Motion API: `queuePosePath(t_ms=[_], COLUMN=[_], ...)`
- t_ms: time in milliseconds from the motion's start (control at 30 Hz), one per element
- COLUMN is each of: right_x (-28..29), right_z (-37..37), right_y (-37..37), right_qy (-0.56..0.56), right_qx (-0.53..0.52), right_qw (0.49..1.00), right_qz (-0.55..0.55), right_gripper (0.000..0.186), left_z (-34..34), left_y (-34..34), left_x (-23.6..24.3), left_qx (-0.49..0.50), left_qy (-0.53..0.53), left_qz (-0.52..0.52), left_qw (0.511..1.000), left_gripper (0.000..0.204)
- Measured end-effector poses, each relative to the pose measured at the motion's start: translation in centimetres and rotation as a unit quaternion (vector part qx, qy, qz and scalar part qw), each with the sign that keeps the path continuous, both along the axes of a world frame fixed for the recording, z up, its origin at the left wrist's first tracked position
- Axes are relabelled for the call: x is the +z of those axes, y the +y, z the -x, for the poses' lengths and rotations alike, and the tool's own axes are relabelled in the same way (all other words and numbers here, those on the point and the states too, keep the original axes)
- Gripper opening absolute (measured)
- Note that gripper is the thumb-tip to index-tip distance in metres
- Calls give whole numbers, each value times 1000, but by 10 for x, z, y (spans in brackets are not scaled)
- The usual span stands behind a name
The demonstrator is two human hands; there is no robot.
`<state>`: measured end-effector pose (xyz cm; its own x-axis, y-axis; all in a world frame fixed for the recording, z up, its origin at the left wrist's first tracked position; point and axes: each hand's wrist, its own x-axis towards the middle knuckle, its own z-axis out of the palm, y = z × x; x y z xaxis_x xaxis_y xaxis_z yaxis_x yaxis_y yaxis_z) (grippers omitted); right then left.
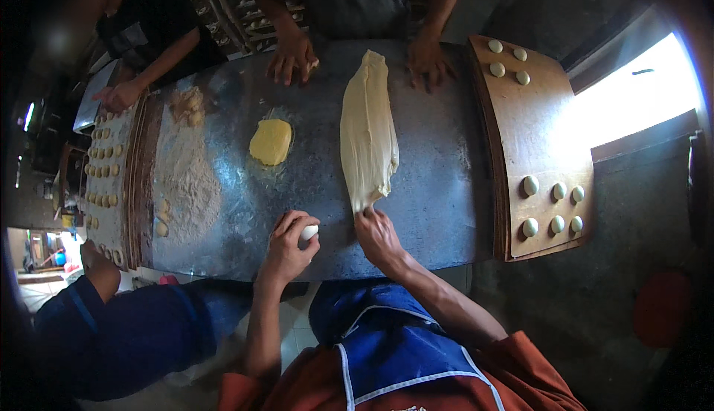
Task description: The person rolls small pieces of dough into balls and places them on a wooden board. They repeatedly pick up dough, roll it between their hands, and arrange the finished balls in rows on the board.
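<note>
Near the front edge of the metal work table (439, 188), my left hand (288, 249) is curled around a small white dough ball (309, 232). To its right, my right hand (379, 238) is closed on the near, narrow end of a long pale piece of dough (368, 124). That dough stretches away from me across the table, its far end lying between a co-worker's hands. A flattened yellow mound (271, 142), like margarine, lies left of the dough. My right fingertips are partly hidden where they grip the dough.
Opposite stands a person with a left-side hand (292, 55) and a right-side hand (429, 63) on the table. Scattered flour (182, 188) covers the left part. Stacked boards with dough balls stand at the right (532, 143) and left (111, 132). Other people are at the left.
</note>
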<state>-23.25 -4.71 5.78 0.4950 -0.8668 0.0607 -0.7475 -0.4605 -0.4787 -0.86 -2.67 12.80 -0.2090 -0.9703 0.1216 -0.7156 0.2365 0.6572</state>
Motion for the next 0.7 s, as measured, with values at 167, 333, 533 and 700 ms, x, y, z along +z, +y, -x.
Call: queuePosePath(t_ms=[167, 333, 533, 700], right_x=[158, 89, -29, -67], right_z=[48, 91, 141, 114], right_y=[81, 64, -22, 43], right_qy=[-265, -213, 83, -104], right_qx=[219, -144, -202, -66], right_qw=[913, 962, 971, 992], right_qz=[-221, -96, 98, -36], right_gripper=[14, 41, 58, 47], left_z=[14, 25, 46, 61], left_y=[24, 41, -39, 26], left_x=[-32, -89, -120, -122], left_qx=[79, 86, 258, 80], left_qy=[53, 10, 30, 22], left_qz=[-8, 43, 86, 99], left_qw=[995, 995, 962, 992], left_gripper=[30, 44, 39, 32])
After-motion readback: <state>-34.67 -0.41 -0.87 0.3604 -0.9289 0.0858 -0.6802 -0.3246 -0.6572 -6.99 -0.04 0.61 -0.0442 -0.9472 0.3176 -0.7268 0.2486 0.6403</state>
